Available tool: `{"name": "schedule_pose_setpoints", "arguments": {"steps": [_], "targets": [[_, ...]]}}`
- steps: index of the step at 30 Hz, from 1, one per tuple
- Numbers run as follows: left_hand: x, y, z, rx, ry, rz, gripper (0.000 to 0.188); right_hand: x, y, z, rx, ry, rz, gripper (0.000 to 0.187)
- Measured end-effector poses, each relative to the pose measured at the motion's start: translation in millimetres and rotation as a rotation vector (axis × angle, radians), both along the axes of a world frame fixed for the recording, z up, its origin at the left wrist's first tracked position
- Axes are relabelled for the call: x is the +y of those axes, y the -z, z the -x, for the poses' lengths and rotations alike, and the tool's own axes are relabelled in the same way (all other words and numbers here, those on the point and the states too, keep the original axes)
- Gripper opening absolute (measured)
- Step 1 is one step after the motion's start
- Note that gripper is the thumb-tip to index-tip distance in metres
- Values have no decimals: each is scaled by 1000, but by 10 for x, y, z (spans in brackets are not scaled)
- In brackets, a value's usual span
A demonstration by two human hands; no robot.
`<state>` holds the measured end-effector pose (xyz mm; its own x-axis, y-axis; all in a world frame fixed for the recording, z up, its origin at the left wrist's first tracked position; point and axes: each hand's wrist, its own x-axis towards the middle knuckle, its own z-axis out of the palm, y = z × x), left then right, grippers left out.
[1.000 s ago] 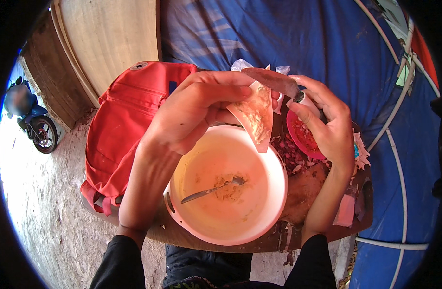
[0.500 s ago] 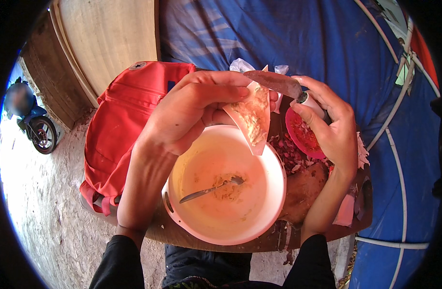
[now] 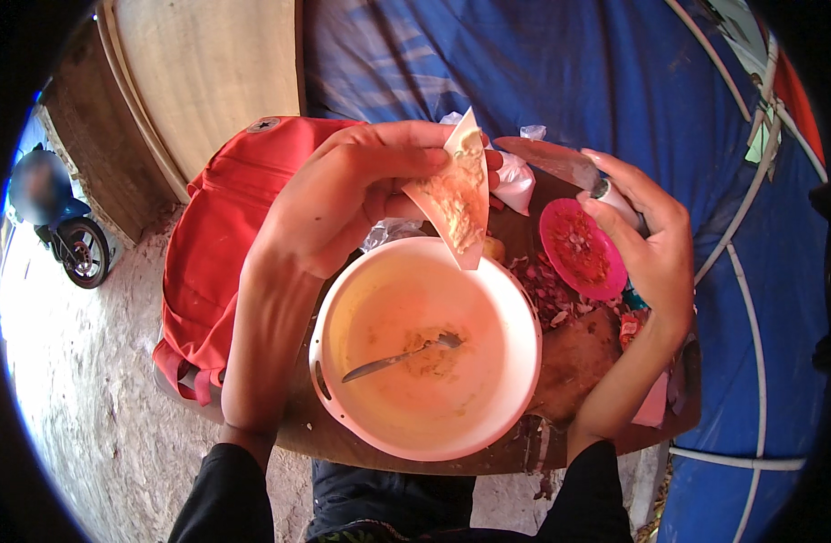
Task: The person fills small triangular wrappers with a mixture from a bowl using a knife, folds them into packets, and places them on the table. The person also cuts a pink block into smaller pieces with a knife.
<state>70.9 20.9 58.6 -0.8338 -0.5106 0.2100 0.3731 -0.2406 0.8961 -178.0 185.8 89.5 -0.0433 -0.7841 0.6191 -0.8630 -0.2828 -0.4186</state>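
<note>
Paste (image 3: 468, 195), pale and lumpy, coats a white triangular sheet (image 3: 453, 217) pinched in the left hand's grip (image 3: 338, 195) above a round white basin (image 3: 501, 362); the right hand (image 3: 650, 231) clasps a white-handled metal knife (image 3: 551, 163).

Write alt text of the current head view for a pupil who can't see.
A person's left hand holds a pale triangular sheet smeared with lumpy paste near a white basin containing a spoon, while the right hand grips a knife. A red backpack lies to the left; a pink dish of reddish bits sits to the right.
</note>
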Motion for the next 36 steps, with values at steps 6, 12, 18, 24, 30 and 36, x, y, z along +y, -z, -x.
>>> {"name": "schedule_pose_setpoints", "arguments": {"steps": [6,12,18,24,30,36], "targets": [[-34,16,78,14,-125,66,45,133,-101,179,-566,-235,-322,51],[26,64,120,28,-101,70,48,81,-42,233,-781,-368,-424,52],[-2,102,188,10,-69,82,48,278,27,383,-557,-188,-394,29],[12,92,214,-17,-107,109,45,782,427,255,-614,101,-494,25],[111,189,324,-24,-39,-77,33,872,433,-7,-479,88,-228,45],[160,270,412,78,51,-322,38,788,565,-375,-301,76,-112,40]]}}
